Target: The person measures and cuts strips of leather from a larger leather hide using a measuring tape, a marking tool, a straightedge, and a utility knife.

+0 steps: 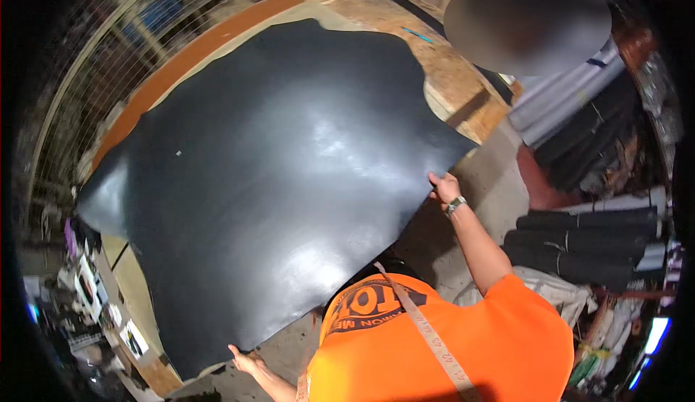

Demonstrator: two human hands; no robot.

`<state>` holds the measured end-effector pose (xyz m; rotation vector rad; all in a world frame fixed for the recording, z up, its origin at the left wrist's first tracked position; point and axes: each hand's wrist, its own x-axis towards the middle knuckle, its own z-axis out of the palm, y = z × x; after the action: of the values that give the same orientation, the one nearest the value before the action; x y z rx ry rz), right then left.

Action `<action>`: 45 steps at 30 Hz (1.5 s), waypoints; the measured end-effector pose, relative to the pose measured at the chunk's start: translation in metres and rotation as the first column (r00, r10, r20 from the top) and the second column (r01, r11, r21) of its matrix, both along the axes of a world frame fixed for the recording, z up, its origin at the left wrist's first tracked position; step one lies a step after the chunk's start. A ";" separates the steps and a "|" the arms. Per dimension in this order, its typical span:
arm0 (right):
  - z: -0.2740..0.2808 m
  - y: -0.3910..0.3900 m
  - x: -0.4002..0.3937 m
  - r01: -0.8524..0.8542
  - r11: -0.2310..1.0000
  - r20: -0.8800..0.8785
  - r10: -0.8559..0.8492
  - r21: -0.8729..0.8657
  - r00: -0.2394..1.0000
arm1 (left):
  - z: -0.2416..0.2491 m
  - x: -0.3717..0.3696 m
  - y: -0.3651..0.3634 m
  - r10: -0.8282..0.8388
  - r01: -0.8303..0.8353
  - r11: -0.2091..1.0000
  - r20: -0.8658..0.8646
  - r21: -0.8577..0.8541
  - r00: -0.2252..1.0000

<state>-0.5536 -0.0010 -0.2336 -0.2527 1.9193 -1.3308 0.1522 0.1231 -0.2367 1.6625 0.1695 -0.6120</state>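
A large black hide [239, 185] with a glossy surface lies spread over the wooden table [463, 87], its near edge hanging toward my body. My right hand [445, 187], with a watch on the wrist, grips the hide's edge on the right side, thumb on top and fingers partly hidden. Near the bottom left corner of the hide, my left hand [245, 361] pinches the edge, its other fingers beneath. A measuring tape [427, 329] hangs over the orange shirt [499, 337]. A small pale spot shows on the hide's left part.
Brown and cream material [195, 44] shows beneath the hide's far edge. Wire mesh [108, 62] stands behind the table. Dark rolls [579, 239] are stacked at the right, below grey and dark bundles. Papers and tools [134, 337] lie at the lower left. A blurred shape covers the upper right.
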 end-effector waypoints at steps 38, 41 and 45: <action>-0.096 -0.504 -0.416 -0.330 0.924 -0.667 0.370 0.193 0.646 | -0.002 -0.531 -0.220 -0.903 0.188 0.413 0.427 0.891 -0.042; -0.098 -0.473 -0.397 -0.391 0.916 -0.412 0.390 0.086 0.823 | 0.001 -0.532 -0.219 -0.895 0.204 0.432 0.446 0.878 -0.024; -0.070 -0.449 -0.356 -0.276 0.960 -0.610 0.250 0.052 0.752 | 0.020 -0.514 -0.186 -0.885 0.231 0.465 0.446 0.854 0.133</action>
<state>-0.9091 -0.4500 -0.3037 -1.0556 2.2637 -1.1761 -0.3621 -0.0626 -0.2170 2.5093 -1.4145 -0.1202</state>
